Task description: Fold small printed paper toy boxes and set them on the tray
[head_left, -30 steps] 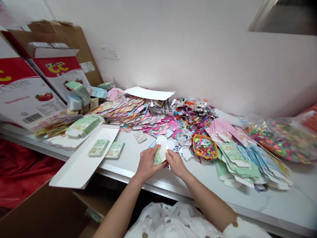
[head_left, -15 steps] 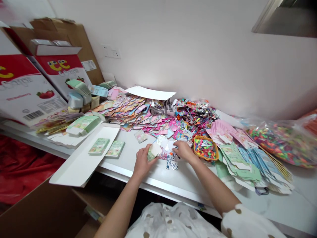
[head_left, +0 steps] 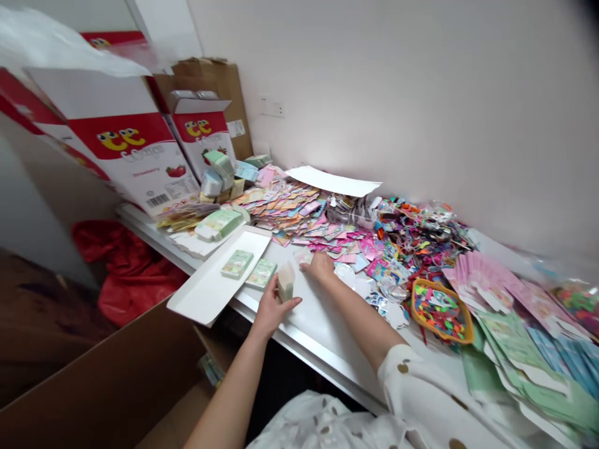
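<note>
My left hand (head_left: pixel 270 315) is wrapped round a small green open-topped box (head_left: pixel 286 288), tilted up just above the table's front edge. My right hand (head_left: pixel 320 269) is at a small pale printed packet (head_left: pixel 302 255), its fingertips closed on the packet's edge. Left of my hands, a green printed box (head_left: pixel 262 273) lies on the table by a long white card tray (head_left: pixel 194 304). Another green box (head_left: pixel 236 264) rests in that tray. Silvery sticker cut-outs (head_left: pixel 387 307) are spread to the right of my right forearm.
An orange basket (head_left: pixel 461 337) holds small colourful pieces. Flat green cartons (head_left: pixel 510 349) and pink cartons (head_left: pixel 482 274) lie at the right. Piled cards (head_left: pixel 290 209) and colourful trinkets (head_left: pixel 421 227) line the wall. Strawberry-printed boxes (head_left: pixel 135 159) stand at the left; an open cardboard box (head_left: pixel 112 362) is below.
The view has swung left. My right hand has moved left from the sticker cut-outs to the pale packet. My left hand still holds the small green box, now more upright.
</note>
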A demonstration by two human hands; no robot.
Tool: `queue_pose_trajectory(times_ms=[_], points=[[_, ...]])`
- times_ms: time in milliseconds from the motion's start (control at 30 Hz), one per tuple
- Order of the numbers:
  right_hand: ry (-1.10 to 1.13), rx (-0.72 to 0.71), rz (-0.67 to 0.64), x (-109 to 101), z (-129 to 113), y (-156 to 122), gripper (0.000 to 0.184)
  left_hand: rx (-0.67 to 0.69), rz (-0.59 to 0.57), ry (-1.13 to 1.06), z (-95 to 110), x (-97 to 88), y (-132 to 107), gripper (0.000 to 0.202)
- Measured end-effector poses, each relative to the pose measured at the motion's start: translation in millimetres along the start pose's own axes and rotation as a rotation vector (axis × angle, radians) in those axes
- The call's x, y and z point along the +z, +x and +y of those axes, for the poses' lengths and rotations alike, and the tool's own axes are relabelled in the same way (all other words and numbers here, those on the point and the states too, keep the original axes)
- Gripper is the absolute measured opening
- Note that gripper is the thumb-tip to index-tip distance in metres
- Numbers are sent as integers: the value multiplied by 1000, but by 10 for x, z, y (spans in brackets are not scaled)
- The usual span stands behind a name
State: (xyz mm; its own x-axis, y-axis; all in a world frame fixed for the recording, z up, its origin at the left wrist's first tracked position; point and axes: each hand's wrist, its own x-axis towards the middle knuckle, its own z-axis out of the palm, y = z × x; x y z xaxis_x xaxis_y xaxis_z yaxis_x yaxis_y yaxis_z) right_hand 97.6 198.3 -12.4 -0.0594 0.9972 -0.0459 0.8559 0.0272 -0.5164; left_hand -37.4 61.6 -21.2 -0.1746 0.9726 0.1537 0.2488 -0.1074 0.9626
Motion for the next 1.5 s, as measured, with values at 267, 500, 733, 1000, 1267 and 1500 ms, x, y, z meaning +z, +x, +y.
queue_pose_trajectory(times_ms=[267, 500, 733, 1000, 1267, 1500], points=[[383, -81, 61, -219, 141, -95, 29, 144, 154, 401, 14, -165, 31, 79], [697, -279, 97, -936, 484, -823, 26, 390, 92, 580, -11, 13, 115, 73], [507, -326, 39, -1133, 573, -1042, 18, 503, -81, 591, 133, 230, 46, 64], [387, -314, 99, -1008, 636, -1199, 18, 488, -182, 574, 129, 441, -158, 63], [527, 3, 220, -810, 741, -1536, 17, 441, -117, 562, 27, 519, -239, 64], [439, -187, 95, -990, 848, -1517, 17, 497, -146, 575, 167, 468, -178, 60]])
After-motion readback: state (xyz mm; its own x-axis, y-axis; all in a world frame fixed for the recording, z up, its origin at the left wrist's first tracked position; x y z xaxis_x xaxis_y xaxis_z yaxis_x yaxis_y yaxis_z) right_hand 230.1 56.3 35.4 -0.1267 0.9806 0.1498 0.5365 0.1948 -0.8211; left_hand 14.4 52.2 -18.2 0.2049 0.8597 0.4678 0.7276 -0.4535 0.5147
